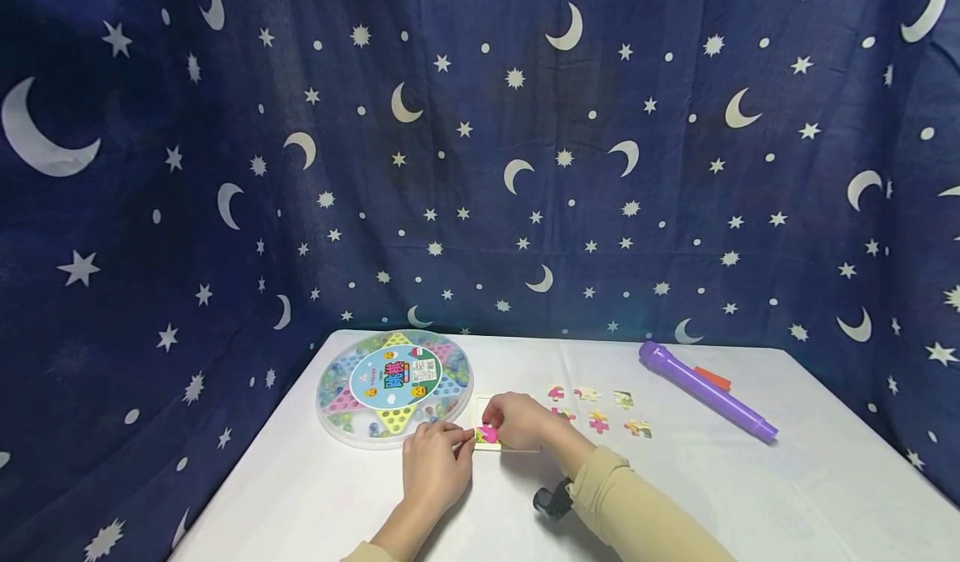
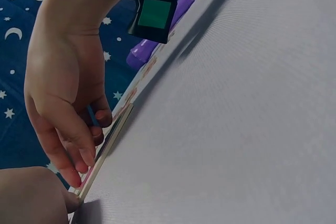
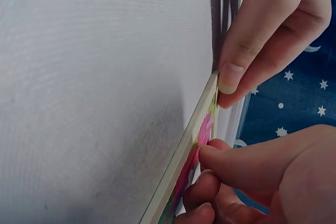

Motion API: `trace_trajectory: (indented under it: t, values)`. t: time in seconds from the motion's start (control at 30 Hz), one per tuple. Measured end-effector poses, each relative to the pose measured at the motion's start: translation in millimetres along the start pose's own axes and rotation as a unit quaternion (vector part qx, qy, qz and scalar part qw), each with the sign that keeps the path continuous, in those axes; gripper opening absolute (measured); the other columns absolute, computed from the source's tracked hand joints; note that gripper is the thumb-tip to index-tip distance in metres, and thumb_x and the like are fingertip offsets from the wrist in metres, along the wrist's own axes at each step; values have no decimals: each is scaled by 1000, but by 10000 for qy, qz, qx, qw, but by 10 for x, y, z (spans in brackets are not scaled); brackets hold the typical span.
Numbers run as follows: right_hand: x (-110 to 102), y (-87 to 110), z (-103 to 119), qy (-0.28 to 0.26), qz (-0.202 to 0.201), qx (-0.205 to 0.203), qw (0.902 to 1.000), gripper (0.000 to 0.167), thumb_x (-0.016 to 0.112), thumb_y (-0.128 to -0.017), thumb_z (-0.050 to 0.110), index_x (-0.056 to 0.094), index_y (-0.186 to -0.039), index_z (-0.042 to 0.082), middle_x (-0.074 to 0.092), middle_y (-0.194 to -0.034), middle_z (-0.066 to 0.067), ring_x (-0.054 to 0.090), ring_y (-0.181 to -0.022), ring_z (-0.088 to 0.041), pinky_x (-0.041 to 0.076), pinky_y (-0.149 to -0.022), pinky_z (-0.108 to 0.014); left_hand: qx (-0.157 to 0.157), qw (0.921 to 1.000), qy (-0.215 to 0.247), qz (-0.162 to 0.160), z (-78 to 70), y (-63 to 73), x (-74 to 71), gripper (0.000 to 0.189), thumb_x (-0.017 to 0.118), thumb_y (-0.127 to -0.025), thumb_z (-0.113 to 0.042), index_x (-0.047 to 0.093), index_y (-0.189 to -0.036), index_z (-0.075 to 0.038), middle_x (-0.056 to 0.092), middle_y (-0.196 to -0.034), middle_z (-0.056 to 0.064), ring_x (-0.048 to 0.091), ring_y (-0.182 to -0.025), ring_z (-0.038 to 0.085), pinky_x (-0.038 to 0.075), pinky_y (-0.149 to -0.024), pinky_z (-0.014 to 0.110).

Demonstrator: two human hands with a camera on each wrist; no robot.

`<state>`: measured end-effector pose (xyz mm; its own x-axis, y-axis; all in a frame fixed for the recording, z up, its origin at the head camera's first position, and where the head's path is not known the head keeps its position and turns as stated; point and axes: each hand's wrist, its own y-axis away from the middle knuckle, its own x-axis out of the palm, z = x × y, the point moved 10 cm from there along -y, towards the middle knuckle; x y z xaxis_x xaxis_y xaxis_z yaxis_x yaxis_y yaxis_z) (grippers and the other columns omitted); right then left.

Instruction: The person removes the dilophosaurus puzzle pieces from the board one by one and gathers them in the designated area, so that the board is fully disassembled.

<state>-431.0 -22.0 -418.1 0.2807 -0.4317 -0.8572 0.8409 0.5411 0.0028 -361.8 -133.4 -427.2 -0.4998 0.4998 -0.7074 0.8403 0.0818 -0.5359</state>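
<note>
A shallow puzzle tray (image 1: 517, 450) with a pale rim lies flat on the table, mostly covered by the hands. My left hand (image 1: 438, 462) grips its near left corner; in the right wrist view the left thumb (image 3: 231, 77) lies along the rim. Over the tray, my right hand (image 1: 521, 420) pinches a pink and green puzzle piece (image 1: 487, 435) between thumb and fingers, low against the tray's left part. Several loose puzzle pieces, among them a pink and yellow one (image 1: 598, 421), lie right of the tray.
A round Chinese checkers box (image 1: 360, 429) with a clear lid stands left of the tray, close to the left hand. A purple stick-shaped toy (image 1: 705, 388) and an orange-red block (image 1: 712, 378) lie at the right. A starry blue curtain (image 1: 480, 170) hangs behind the white table (image 1: 750, 495).
</note>
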Motion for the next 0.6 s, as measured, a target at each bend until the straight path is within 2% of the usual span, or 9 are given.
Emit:
trace_trajectory:
  t: [0.33, 0.6]
  values:
    - [10, -29, -67, -209, 8, 251, 9995, 26, 66, -77, -9, 67, -96, 9, 60, -86, 0, 56, -82, -19, 49, -83, -41, 1, 10000, -25, 11, 4, -1, 8, 8, 80, -86, -19, 84, -93, -18, 73, -96, -2, 62, -95, 23, 44, -87, 51]
    - [16, -23, -66, -291, -55, 90, 9995, 29, 68, -78, -9, 61, -99, 9, 61, -89, -1, 57, -84, -18, 49, -83, -40, 10, 10000, 17, -27, -4, 0, -9, 9, 80, -86, -18, 84, -93, -18, 73, -97, -2, 62, -93, 23, 44, -86, 51]
